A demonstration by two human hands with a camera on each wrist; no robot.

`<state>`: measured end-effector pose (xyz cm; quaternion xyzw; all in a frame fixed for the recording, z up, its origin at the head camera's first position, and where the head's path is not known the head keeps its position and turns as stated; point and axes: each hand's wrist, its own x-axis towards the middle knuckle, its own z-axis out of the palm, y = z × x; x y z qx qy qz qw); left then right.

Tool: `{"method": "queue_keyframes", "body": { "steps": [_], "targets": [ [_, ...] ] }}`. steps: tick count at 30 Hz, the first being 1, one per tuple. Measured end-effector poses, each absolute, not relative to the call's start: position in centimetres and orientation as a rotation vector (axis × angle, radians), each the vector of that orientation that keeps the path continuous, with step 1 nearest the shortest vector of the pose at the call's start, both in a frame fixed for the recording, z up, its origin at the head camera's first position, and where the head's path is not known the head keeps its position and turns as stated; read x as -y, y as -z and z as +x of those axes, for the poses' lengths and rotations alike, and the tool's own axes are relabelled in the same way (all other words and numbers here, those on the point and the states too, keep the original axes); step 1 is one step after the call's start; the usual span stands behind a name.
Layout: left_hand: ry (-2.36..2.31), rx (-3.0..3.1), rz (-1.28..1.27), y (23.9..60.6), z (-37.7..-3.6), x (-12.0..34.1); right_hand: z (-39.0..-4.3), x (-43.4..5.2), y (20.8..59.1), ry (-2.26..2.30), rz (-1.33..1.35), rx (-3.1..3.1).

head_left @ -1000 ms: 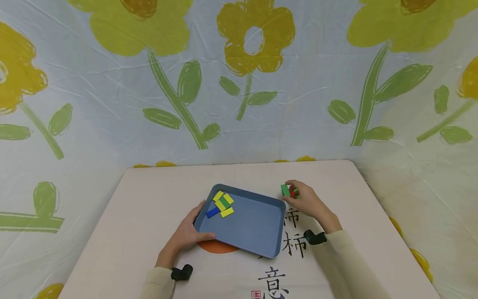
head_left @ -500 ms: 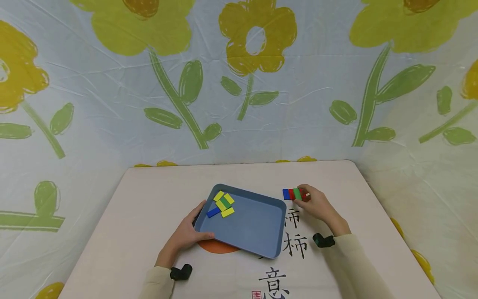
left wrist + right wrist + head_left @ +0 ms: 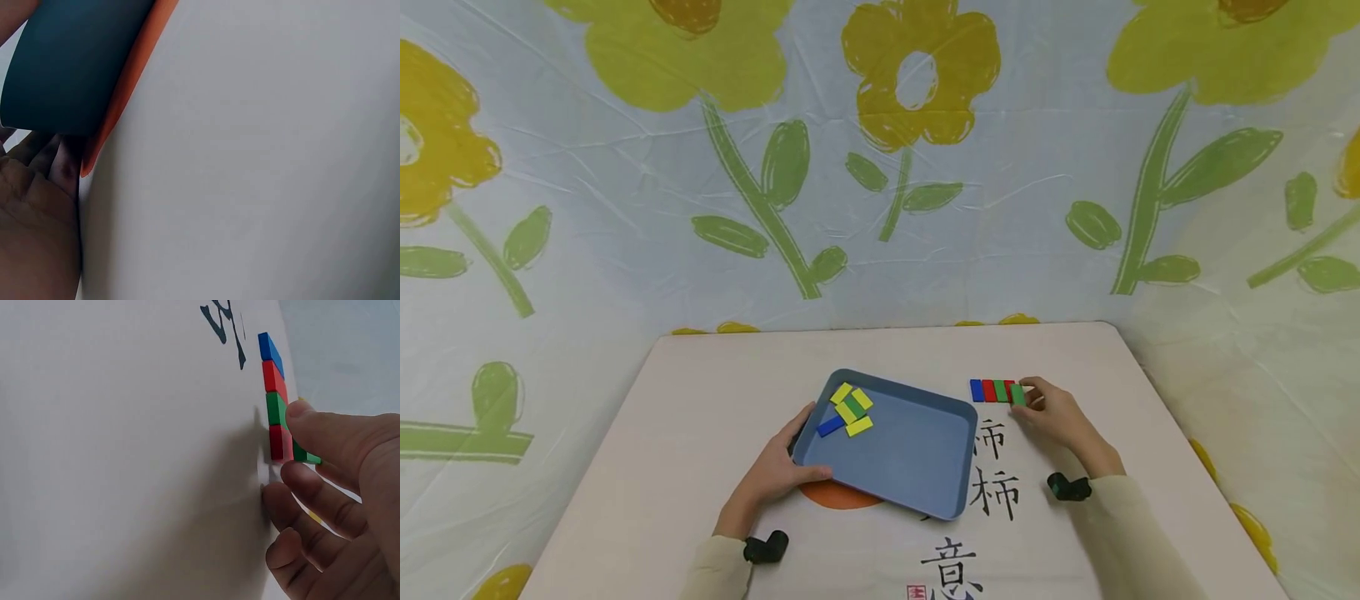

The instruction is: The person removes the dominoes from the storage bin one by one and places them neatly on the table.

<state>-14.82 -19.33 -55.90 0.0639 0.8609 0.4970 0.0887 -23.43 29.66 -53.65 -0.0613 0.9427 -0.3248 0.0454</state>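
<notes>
My right hand [image 3: 1058, 418] pinches a green block [image 3: 1018, 394] between thumb and fingers at the right end of a row on the table. From left to right the row has a blue block [image 3: 976, 390], a red block [image 3: 988, 390], another green block [image 3: 1001, 391] and a second red block [image 3: 276, 442], which the held one partly hides in the head view. My left hand [image 3: 777, 467] holds the blue-grey tray [image 3: 895, 454] by its near left corner, thumb along the near side. Inside the tray's left part lie several yellow blocks [image 3: 860, 426], a green one [image 3: 854, 406] and a blue one [image 3: 831, 427].
The light table mat [image 3: 700, 417] carries black printed characters [image 3: 996, 493] right of the tray and an orange shape [image 3: 835, 498] partly under it. A flower-patterned cloth [image 3: 925, 275] hangs behind the table and along both sides.
My right hand has moved right, away from the tray. It let go of one green block in the row and now holds another at the row's right end. The left hand and tray stay put.
</notes>
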Motion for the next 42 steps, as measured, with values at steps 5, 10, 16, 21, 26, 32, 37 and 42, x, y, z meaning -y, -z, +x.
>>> {"method": "queue_keyframes", "body": {
  "steps": [5, 10, 16, 21, 26, 32, 37, 42],
  "targets": [
    [-1.483, -2.558, 0.178, 55.9, -14.8, 19.2, -23.9, -30.6, 53.9, 0.956, -0.188, -2.891],
    [-1.478, -2.554, 0.176, 56.1, -14.9, 19.1, -24.4, -31.5, 54.0, 0.932, -0.184, -2.886],
    [-1.472, -2.553, 0.191, 56.1, -15.1, 18.9, -24.9, -31.9, 54.0, 0.890, -0.201, -2.895],
    [-1.481, -2.548, 0.191, 55.8, -15.0, 18.8, -25.2, -31.7, 53.7, 0.847, -0.235, -2.886],
    [-1.491, -2.545, 0.191, 55.8, -15.0, 18.9, -25.6, -31.5, 53.6, 0.830, -0.273, -2.890],
    [-1.469, -2.564, 0.178, 56.1, -15.0, 19.0, -25.7, -31.5, 53.8, 0.834, -0.282, -2.897],
    [-1.468, -2.557, 0.157, 56.0, -14.9, 19.1, -25.5, -31.3, 53.9, 0.847, -0.255, -2.878],
    [-1.475, -2.549, 0.147, 55.9, -14.7, 19.1, -25.4, -31.0, 53.8, 0.852, -0.242, -2.869]
  ]
}}
